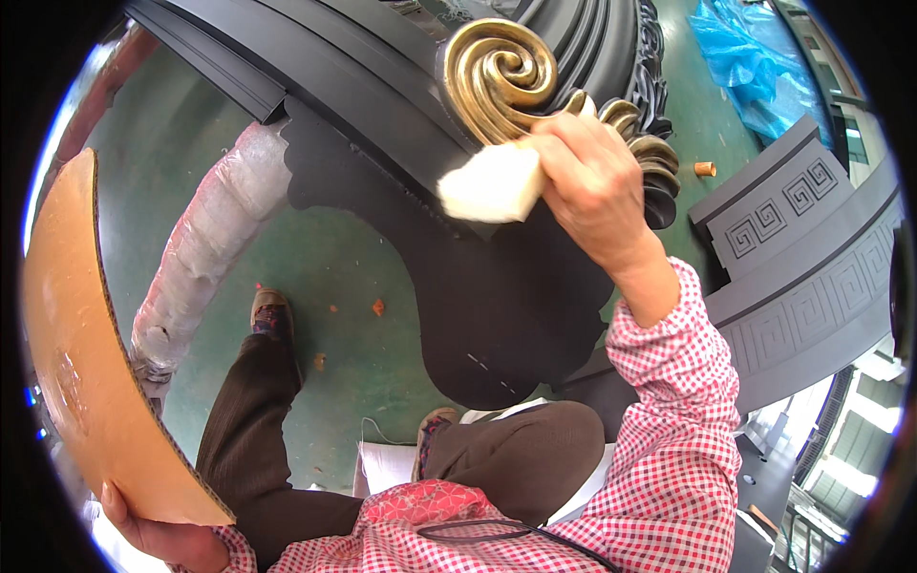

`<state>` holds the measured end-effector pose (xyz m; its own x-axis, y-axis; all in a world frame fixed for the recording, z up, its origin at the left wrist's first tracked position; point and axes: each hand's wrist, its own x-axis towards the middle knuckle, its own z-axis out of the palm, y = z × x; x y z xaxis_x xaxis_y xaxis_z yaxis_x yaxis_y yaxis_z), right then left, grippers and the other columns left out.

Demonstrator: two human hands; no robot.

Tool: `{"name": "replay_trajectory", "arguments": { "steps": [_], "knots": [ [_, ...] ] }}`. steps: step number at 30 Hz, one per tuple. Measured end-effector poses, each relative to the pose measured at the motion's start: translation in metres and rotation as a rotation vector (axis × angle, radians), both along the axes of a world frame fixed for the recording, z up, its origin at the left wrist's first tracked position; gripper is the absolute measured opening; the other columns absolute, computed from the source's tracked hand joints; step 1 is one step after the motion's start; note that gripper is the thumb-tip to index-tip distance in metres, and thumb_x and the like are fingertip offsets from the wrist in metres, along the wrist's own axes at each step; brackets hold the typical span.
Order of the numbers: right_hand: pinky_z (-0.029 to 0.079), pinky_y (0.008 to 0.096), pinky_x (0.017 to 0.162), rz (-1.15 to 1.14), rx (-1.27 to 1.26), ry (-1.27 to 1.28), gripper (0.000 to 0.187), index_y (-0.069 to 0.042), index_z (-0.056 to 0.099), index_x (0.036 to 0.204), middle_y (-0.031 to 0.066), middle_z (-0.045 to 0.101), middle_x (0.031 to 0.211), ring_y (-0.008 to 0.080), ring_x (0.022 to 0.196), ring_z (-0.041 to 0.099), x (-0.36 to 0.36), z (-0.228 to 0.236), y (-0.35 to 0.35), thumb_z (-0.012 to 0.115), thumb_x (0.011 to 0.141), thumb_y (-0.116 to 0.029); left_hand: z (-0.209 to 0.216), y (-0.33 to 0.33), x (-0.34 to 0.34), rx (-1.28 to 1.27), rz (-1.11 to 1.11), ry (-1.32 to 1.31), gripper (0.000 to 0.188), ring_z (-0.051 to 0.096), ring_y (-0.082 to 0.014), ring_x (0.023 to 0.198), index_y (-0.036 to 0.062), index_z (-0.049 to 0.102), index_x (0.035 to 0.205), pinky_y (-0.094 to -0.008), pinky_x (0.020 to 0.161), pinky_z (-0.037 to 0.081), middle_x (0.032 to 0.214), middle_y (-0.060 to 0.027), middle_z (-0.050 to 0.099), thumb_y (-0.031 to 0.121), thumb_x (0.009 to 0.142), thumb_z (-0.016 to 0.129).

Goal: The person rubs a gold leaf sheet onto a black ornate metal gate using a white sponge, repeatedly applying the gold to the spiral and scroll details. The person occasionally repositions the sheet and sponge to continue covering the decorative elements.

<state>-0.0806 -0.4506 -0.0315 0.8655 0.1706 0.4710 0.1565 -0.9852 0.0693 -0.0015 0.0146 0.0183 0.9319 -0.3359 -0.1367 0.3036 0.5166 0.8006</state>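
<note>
One pale, sponge-like block (492, 186), slightly blurred, was near the centre of the view toward 12 o'clock; the right hand (597, 181) held it from the 2 o'clock side, its grip pinching the block's edge between thumb and fingers. Just beyond the block, at 12 o'clock, was a gold spiral scroll (501, 81) on a large black moulded piece (506, 286); whether the block touched the scroll or the black surface below it, I could not tell. At between 7 and 8 o'clock the left hand (167, 542) had its grip closed on the lower edge of a curved sheet of tan cardboard (91, 334), the thumb showing at the edge and the other fingers largely hidden; the sheet rose toward 9 o'clock, a glossy patch on its face. A plastic-wrapped tube (205, 229) slanted between 9 and 10 o'clock; grey key-patterned panels (778, 205) lay at 3 o'clock; a blue plastic sheet (759, 67) and a small brown cylinder (705, 169) lay toward 2 o'clock, above the green floor (353, 263).
</note>
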Motion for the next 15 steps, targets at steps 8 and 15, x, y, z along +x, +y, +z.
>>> {"name": "replay_trajectory", "arguments": {
  "steps": [8, 15],
  "knots": [
    [0.045, 0.0373, 0.06, -0.262, 0.643, 0.032, 0.025, 0.0, 0.056, 0.078, 0.0127, 0.056, 0.074, 0.0297, 0.067, 0.057, 0.044, 0.011, 0.003, 0.067, 0.074, -0.022, 0.004, -0.005, -0.005, 0.196, 0.301, 0.118, 0.048, 0.057, -0.0237, 0.102, 0.0004, 0.043, 0.125, -0.0368, 0.089, 0.047, 0.118, -0.0121, 0.055, 0.031, 0.088, 0.049],
    [0.046, 0.0376, 0.066, -0.205, 0.279, 0.089, 0.024, -0.005, 0.055, 0.085, 0.0105, 0.057, 0.08, 0.0295, 0.077, 0.058, 0.035, 0.0, 0.01, 0.069, 0.072, -0.019, 0.003, -0.007, -0.004, 0.191, 0.259, 0.097, 0.048, 0.056, -0.0247, 0.103, -0.0005, 0.042, 0.125, -0.0377, 0.09, 0.047, 0.12, -0.013, 0.054, 0.028, 0.088, 0.049]
  ]
}}
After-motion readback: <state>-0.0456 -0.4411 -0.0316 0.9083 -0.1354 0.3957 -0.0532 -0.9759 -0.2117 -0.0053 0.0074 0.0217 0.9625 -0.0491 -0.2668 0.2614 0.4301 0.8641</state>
